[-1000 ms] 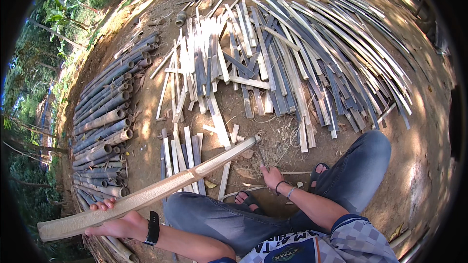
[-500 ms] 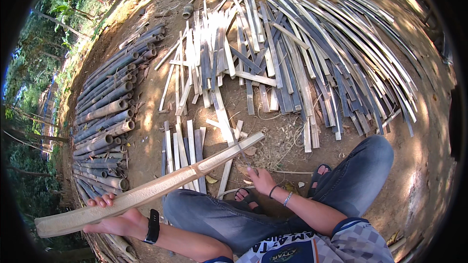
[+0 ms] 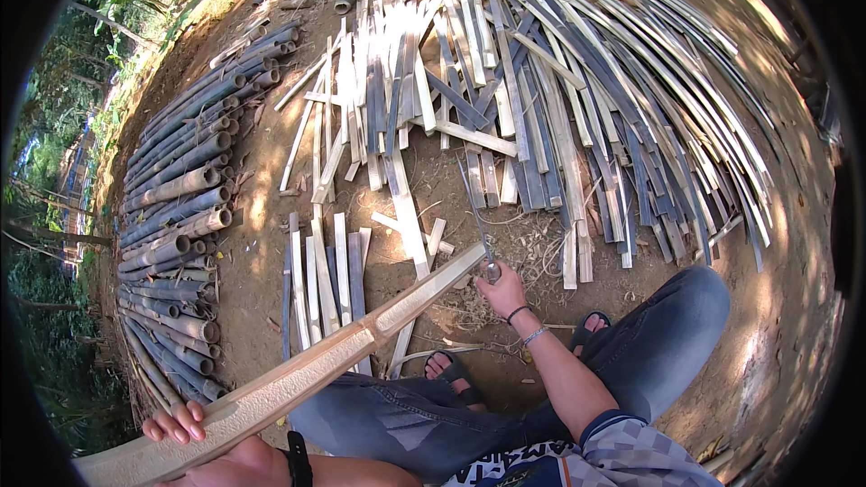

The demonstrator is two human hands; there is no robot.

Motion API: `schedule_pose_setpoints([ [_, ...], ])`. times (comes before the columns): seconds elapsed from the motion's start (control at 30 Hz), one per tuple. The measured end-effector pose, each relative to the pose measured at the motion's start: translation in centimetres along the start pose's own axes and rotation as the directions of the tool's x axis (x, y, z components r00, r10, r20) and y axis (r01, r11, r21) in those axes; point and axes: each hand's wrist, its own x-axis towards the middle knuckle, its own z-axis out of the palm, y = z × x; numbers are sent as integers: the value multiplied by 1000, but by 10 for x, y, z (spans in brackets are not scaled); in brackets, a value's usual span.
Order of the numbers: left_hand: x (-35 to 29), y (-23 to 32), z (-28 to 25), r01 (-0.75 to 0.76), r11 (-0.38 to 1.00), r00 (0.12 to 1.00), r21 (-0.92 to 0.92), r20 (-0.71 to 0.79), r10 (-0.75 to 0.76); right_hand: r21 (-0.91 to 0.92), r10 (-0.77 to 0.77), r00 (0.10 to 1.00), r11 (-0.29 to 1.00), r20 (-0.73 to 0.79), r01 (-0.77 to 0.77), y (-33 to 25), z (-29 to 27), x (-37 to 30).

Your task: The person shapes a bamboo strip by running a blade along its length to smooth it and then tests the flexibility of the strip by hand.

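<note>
My left hand is wrapped round the lower end of a long split bamboo strip, its fingers over the far edge. The strip's pale inner side faces up, with a node across it, and it slants over my left leg. In my right hand is a knife, gripped by its handle, the long thin blade pointing away from me. The blade stands at the strip's far tip; whether it touches the wood I cannot tell.
Cut bamboo slats, pale and dark, spread across the ground ahead. A smaller bundle of slats lies beyond my left knee. Whole bamboo poles are stacked at left. Shavings litter the dirt near my sandalled feet.
My right hand has moved up and away with the knife, from under the strip to its far tip. My left hand and the strip's near end have dropped lower.
</note>
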Motion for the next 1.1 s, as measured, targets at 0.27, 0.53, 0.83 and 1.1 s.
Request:
schedule_pose_setpoints([
  [0.27,-8,5,17,102,954,991,-282,113,-72,248,-20,998,969,65,3,9,18,18],
  [0.53,-8,0,30,-1,982,998,-187,-59,-10,170,-59,994,985,88,43,3,15,16],
  [0.83,-7,3,4,-11,1000,999,-9,37,12,31,-19,1000,999,13,19,-8,20,13],
  [1.1,-3,-3,-3,-18,999,1000,-50,21,19,105,-58,997,993,43,53,-4,15,5],
])
